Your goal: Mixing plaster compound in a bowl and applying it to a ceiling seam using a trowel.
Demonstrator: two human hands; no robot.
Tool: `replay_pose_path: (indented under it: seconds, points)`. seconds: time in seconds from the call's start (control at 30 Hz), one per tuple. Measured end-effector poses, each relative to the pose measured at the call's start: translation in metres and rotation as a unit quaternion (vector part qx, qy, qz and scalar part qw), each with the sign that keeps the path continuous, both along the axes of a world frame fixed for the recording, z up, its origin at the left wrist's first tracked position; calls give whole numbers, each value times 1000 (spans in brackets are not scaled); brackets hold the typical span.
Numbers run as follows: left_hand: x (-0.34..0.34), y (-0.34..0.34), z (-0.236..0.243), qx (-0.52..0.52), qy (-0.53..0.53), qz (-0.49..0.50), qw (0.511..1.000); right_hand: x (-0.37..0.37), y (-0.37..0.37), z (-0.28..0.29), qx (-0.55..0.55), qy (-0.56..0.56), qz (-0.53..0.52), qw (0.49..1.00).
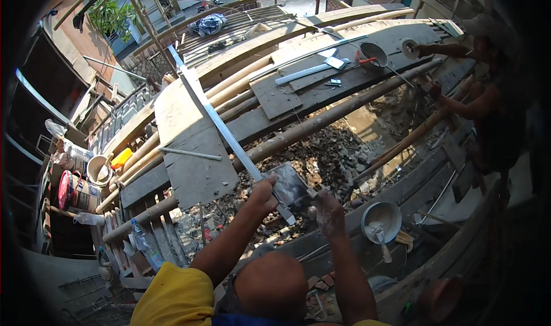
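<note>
Head view: the left hand [262, 196] seems closed on the bar [232, 141] reaching over the boards [192, 168], the right hand [329, 212] grips a smeared plate [290, 187], and, with paste [387, 213] left in the bowl [365, 233], work looks partly done.

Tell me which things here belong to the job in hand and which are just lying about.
Apparently in use:
metal bar, gripped by the left hand
grey plate, at the right hand
probably the bowl of pale paste

Apparently just lying about:
blue cloth
thin stick
red-lidded bucket
</note>
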State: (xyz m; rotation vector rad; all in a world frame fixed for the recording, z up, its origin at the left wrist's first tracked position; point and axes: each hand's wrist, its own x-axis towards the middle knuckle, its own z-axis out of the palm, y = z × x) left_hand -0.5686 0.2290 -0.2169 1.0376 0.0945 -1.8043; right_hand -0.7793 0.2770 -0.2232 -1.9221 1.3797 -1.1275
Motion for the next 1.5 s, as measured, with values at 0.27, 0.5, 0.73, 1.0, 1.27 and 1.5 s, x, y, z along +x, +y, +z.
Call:
replay_pose_path:
  seconds: [0.27,0.5,0.73,1.0,1.27,1.5]
  points:
    - [8,-15,19,-77,37,85,993,-14,-3,1,115,-27,-129,985]
    - [-30,26,-2,24,68,-47,996,-16,-10,-18,105,-321,-296,893]
    - [-61,44,-18,-2,107,-134,985,5,1,-56,95,-490,-227,836]
    - [-43,34,-9,-85,121,-53,988,26,6,-28,283,-699,-115,647]
    - [27,6,-30,-110,50,135,983,-2,15,-27,360,-479,-152,786]
    - [42,-4,-18,-173,44,117,977,-105,27,43,162,76,18,984]
